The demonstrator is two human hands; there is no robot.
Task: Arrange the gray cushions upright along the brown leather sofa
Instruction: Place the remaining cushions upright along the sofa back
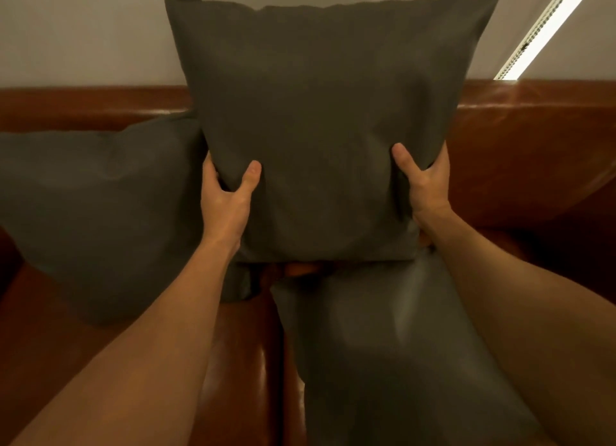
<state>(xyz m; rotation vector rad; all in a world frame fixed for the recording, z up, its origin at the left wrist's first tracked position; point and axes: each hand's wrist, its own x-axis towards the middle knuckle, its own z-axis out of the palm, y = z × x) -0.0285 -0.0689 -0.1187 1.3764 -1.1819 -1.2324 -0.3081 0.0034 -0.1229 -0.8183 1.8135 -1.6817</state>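
Observation:
I hold a large gray cushion (320, 112) upright in front of the brown leather sofa's backrest (533, 139). My left hand (228, 199) grips its lower left edge, thumb on the front. My right hand (425, 182) grips its lower right edge the same way. The cushion's bottom edge hangs just above the seat. A second gray cushion (100, 212) leans against the backrest at the left, touching the held one. A third gray cushion (400, 352) lies flat on the seat under my right forearm.
The sofa seat (240, 372) shows between the left and flat cushions. A pale wall (83, 29) rises behind the backrest. A bright strip of window blind (546, 25) runs diagonally at the upper right.

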